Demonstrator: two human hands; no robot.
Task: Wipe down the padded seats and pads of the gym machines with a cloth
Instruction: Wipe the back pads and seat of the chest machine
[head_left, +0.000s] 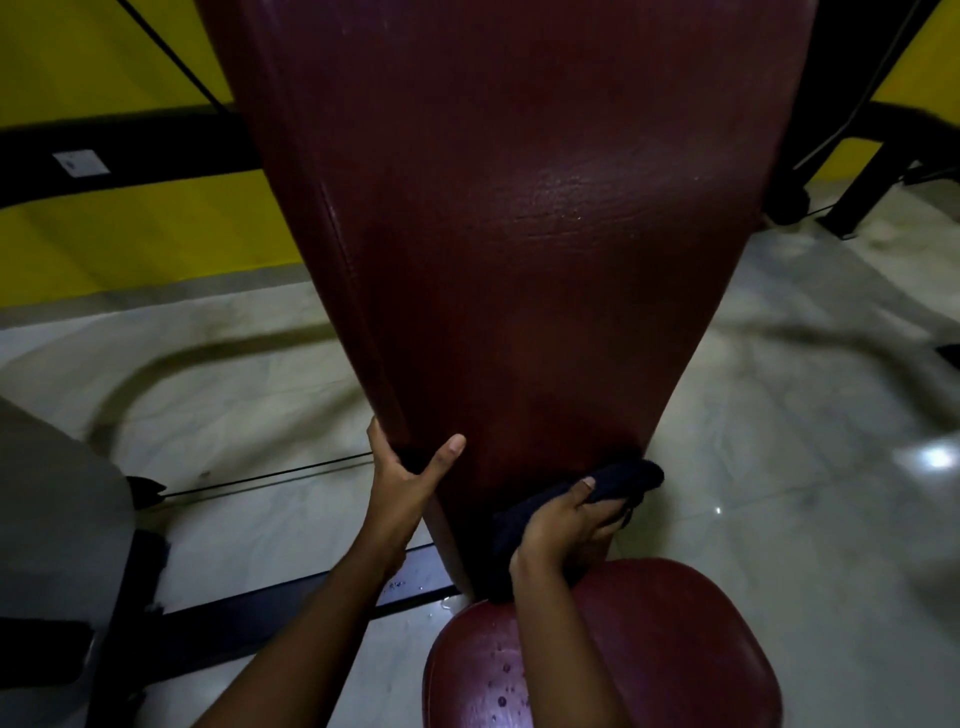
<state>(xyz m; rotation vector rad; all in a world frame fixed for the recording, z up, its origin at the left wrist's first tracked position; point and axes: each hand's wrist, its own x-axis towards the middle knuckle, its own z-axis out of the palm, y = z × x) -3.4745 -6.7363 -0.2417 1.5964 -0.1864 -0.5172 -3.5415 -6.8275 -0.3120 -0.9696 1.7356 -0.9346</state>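
At the left edge of the back pad (519, 234), my left hand (408, 483) gripped the narrow bottom end, thumb across the front face and fingers hooked behind. To its right, my right hand (566, 525) clutched the dark cloth (626, 478), bunched and pressed against the pad's lower right corner. My 2 hands sat apart, each at 1 side of that narrow end. The pad's long axis ran up and away from me, widening toward the top, so nearly all its face lay above the cloth. I judged the next stroke had to go upward, led by the right hand. Below, the seat (675, 649) showed water droplets.
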